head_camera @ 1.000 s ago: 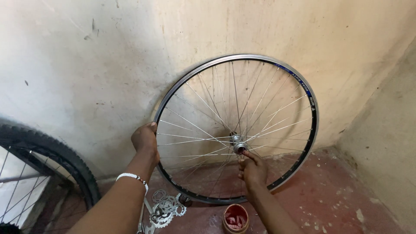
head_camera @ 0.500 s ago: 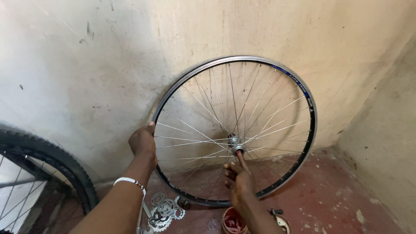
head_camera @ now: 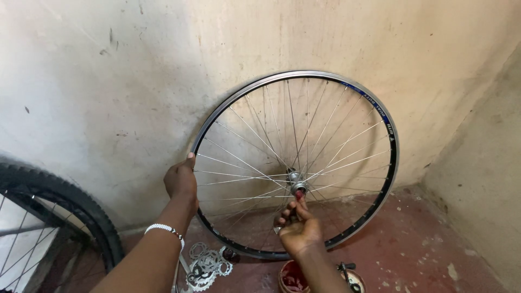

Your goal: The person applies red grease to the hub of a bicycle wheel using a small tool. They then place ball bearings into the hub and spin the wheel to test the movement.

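Soft, even daylight fills the frame, brightest on the pale wall (head_camera: 108, 81) at upper left and warmer toward the upper right, where the plaster turns yellowish. No hard glare anywhere; only thin glints run along the rim and spokes of the bare wheel (head_camera: 380, 119). A faint, diffuse shadow of that wheel sits on the wall behind its left side. The lower edge is dimmer: the red floor (head_camera: 423, 255) and the tyred wheel (head_camera: 70, 201) at lower left fall into shade. Focus is sharp across the centre, with slight softness and wide-angle stretch toward the corners.
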